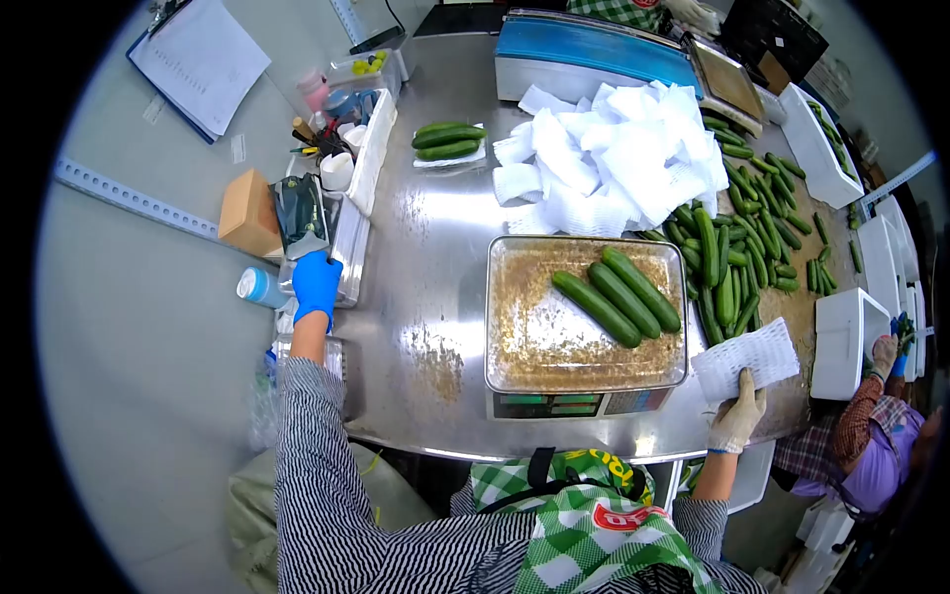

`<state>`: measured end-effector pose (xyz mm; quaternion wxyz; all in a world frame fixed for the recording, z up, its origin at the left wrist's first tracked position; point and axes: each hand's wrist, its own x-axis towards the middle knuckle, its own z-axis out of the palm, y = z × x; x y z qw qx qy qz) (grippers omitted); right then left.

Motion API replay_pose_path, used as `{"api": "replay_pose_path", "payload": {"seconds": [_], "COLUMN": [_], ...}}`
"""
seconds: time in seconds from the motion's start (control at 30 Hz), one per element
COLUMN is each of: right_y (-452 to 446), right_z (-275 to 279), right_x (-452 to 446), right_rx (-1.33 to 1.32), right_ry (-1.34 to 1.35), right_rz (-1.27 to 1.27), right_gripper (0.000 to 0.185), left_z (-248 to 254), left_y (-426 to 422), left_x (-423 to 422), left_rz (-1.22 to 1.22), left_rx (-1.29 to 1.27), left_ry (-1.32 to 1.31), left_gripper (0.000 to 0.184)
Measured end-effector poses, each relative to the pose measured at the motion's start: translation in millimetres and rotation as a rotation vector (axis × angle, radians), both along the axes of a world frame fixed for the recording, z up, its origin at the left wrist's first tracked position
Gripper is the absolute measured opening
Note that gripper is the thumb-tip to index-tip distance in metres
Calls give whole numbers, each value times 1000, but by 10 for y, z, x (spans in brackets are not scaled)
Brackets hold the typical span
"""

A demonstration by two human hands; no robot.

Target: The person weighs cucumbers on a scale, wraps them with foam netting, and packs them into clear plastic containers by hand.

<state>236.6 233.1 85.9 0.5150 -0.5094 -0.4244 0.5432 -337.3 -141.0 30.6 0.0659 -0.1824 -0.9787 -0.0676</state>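
Observation:
My left hand [317, 285], in a blue glove, reaches to the clear plastic containers [351, 247] at the table's left edge; its fingers are bent and partly hidden, and what they touch is unclear. In my right hand [737, 411], gloved in white, is a white foam net sleeve [747, 358], held at its lower edge right of the scale. Three cucumbers [618, 297] lie side by side on the scale's worn metal tray [515, 346]. Two more cucumbers [447, 142] rest on white foam at the back left.
White foam sleeves [614, 158] are heaped behind the scale. Loose cucumbers [737, 238] spread along the right. A blue-topped machine [594, 49] stands at the back. White boxes [841, 337] and a co-worker [881, 436] are at the right. A brown box [249, 213] sits left.

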Motion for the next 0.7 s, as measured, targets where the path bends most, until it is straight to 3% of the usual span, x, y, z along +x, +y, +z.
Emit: {"api": "replay_pose_path", "payload": {"seconds": [0.1, 0.2, 0.3, 0.4, 0.53, 0.7], "right_y": [15, 41, 52, 60, 119, 257], "right_z": [43, 33, -22, -39, -63, -136], "right_x": [-53, -67, -4, 81, 223, 262], "right_rx": [11, 28, 23, 6, -22, -134], "right_ry": [8, 39, 66, 94, 98, 49], "right_rz": [18, 14, 9, -9, -23, 5], "right_gripper": [35, 35, 36, 36, 37, 43], "left_z": [-84, -83, 93, 114, 358, 834], "left_y": [15, -66, -135, -148, -272, -240], "left_x": [-36, -115, -99, -134, -81, 284], "left_rz": [-37, -69, -54, -21, -15, -112], "left_rx": [-27, 111, 248, 0, -58, -28], "left_ry": [103, 74, -94, 23, 212, 157], "left_gripper": [26, 26, 25, 29, 29, 36]}}
